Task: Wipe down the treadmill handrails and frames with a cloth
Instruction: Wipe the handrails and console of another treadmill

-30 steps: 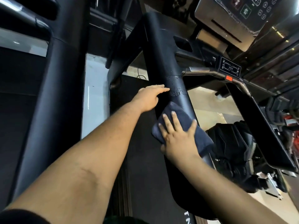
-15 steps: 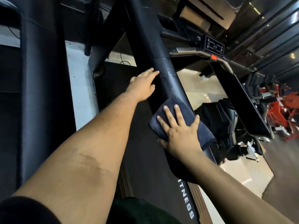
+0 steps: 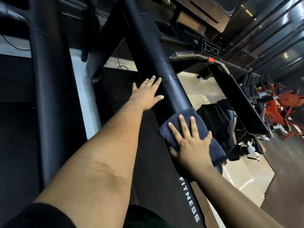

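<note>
Head view looks down along a treadmill whose dark running belt (image 3: 153, 178) fills the lower middle, with the white letters "FITNESS" (image 3: 190, 199) printed on the side rail at the belt's right edge. A thick black frame post (image 3: 158, 60) slants from the top centre down to that right edge; a scuffed, peeling patch (image 3: 167, 74) marks it about halfway along. A second black post (image 3: 47, 89) stands at the left. Beyond the right edge of the treadmill sit a black machine housing (image 3: 217, 122) on the pale floor and red gym equipment (image 3: 292, 102) farther off.

Left hand (image 3: 148, 94) lies flat with straight, spread fingers against the left side of the frame post, just below the scuffed patch, holding nothing. Right hand (image 3: 192, 142) presses a folded dark blue cloth (image 3: 181, 120) onto the lower part of the post; its fingers are straight and splayed over the cloth, thumb out to the right, so this grip is apart and pressing rather than clenched. The cloth wraps over the post's upper face, near the treadmill's right edge.
</note>
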`<control>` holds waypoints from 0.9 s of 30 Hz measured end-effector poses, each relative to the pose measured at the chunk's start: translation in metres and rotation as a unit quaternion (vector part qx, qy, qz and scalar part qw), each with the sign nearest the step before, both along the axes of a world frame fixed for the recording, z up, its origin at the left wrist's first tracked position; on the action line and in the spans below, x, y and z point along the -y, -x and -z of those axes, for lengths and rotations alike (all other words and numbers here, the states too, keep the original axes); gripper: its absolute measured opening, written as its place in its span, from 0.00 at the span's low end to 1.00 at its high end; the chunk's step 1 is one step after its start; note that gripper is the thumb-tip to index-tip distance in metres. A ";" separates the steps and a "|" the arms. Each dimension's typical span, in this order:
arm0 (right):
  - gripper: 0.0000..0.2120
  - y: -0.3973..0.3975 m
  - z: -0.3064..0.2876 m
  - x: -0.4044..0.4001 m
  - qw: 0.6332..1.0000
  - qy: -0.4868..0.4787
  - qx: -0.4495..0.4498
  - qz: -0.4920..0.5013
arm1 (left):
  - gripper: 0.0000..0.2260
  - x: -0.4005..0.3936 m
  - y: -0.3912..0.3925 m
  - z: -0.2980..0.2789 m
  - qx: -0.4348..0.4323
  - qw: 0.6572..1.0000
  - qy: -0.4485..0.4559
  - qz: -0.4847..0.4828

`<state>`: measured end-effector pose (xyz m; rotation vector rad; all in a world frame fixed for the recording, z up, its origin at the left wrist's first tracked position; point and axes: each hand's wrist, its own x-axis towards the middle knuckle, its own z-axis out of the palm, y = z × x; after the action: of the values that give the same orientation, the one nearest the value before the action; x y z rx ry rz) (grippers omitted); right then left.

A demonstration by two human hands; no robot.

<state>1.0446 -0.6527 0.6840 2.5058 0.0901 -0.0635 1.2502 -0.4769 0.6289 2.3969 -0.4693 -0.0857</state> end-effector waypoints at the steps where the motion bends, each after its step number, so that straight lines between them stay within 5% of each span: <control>1: 0.41 0.012 -0.001 0.006 1.000 -0.004 0.004 0.007 | 0.35 0.000 0.001 0.000 -0.001 1.000 0.000 0.000; 9: 0.38 -0.071 0.004 -0.033 1.000 0.010 -0.012 0.011 | 0.35 -0.002 0.003 0.001 0.004 1.000 -0.010 -0.001; 16: 0.39 -0.013 -0.019 0.013 0.998 -0.056 -0.012 0.016 | 0.37 -0.004 -0.001 0.002 0.019 1.000 -0.021 0.012; 20: 0.37 -0.066 -0.022 -0.001 0.996 -0.082 -0.011 0.018 | 0.38 -0.011 -0.015 0.002 0.042 0.998 -0.038 0.027; 24: 0.39 -0.160 -0.031 -0.030 0.989 -0.145 -0.011 0.000 | 0.32 -0.019 -0.047 -0.013 0.086 0.990 -0.106 0.022; 27: 0.41 -0.155 -0.032 -0.024 0.992 -0.120 -0.041 -0.015 | 0.34 -0.026 -0.070 -0.028 0.103 0.979 -0.170 0.052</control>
<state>1.1995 -0.6288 0.7155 2.7416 0.1793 -0.1513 1.3201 -0.4507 0.6565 2.7309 -0.7257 0.0398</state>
